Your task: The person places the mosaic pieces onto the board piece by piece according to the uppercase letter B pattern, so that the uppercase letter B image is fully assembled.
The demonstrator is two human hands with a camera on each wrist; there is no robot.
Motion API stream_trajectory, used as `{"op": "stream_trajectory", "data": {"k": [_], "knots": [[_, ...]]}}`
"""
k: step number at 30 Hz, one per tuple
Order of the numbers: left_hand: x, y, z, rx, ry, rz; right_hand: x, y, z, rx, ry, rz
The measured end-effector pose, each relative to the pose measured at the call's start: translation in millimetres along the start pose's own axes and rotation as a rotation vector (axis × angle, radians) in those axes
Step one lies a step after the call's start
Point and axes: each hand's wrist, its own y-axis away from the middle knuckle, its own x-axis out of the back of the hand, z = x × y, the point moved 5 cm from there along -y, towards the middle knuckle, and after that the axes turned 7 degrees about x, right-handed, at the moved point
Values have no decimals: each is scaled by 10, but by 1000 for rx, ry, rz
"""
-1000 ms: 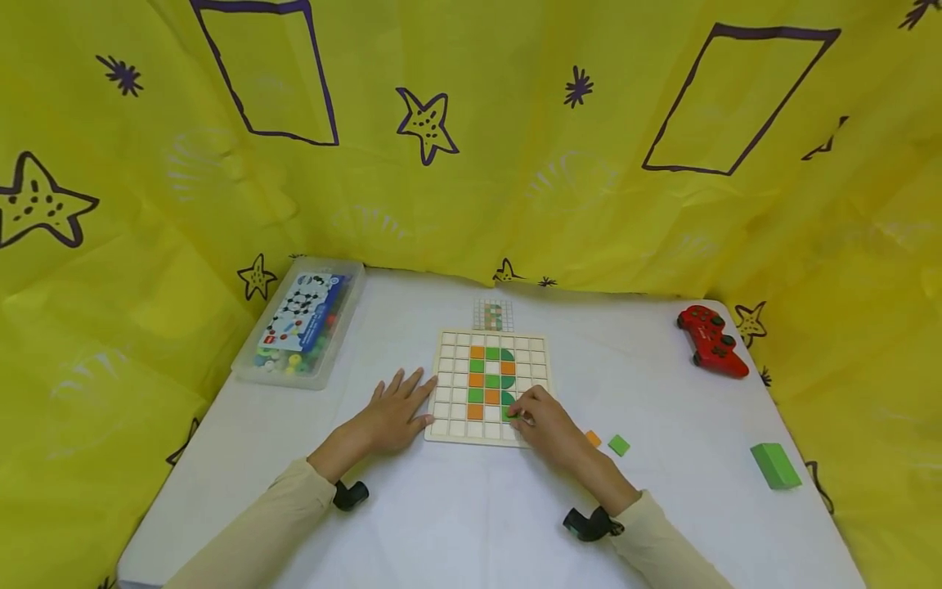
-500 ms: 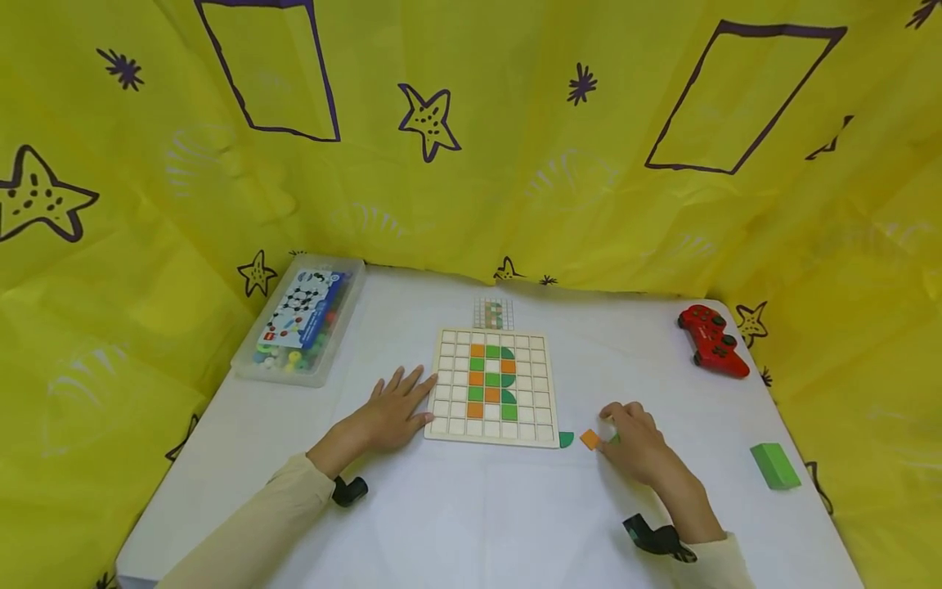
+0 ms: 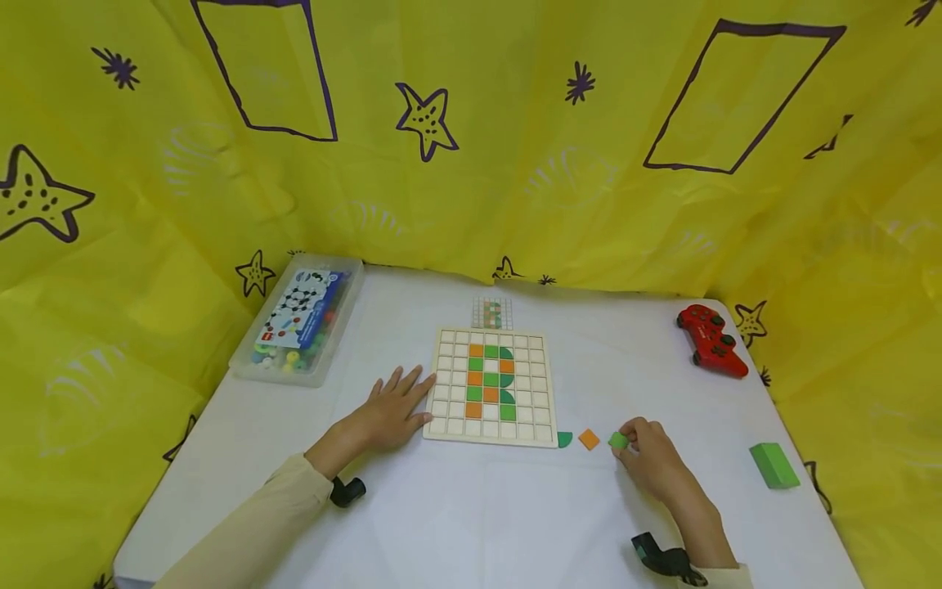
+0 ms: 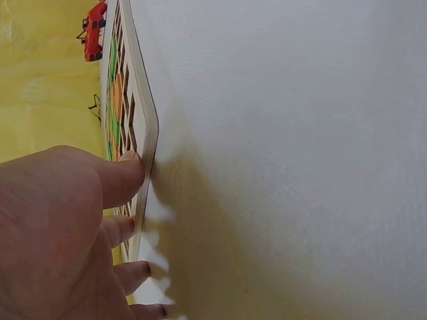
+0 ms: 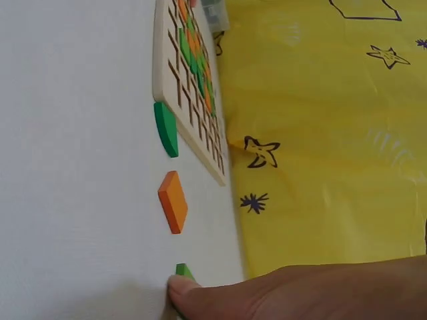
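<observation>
A wooden grid board lies mid-table, with orange, light green and dark green tiles forming an R in its cells. My left hand rests with fingers spread at the board's left edge; in the left wrist view the thumb touches the rim. To the right of the board, my right hand pinches a light green square tile at the table surface. Its thumb covers part of that tile in the right wrist view. An orange square tile and a dark green quarter-round tile lie between hand and board.
Behind the board lies a small pattern card. A clear plastic box of colored beads stands at back left. A red game controller and a green block sit on the right. Yellow cloth encloses the table.
My right hand has left the light green tile in the R's lower right leg and moved right to the loose green tile, which it now pinches. The left hand stays in place.
</observation>
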Motion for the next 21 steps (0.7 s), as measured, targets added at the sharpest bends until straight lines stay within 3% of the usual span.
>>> {"op": "stream_trajectory", "data": {"k": [5,11,16,21], "knots": [[-26,2,-20,2,-10,-1,-8,-75,8,64,13,62],[-24,-2,-26,-2,4,1,12,-331,-135,139,11,126],[-9,-10,-11,2,12,-5,-12,-553,-378,168,-53,140],[4,-5,-6,11,13,-4,-124,-685,-729,249,-108,136]]}}
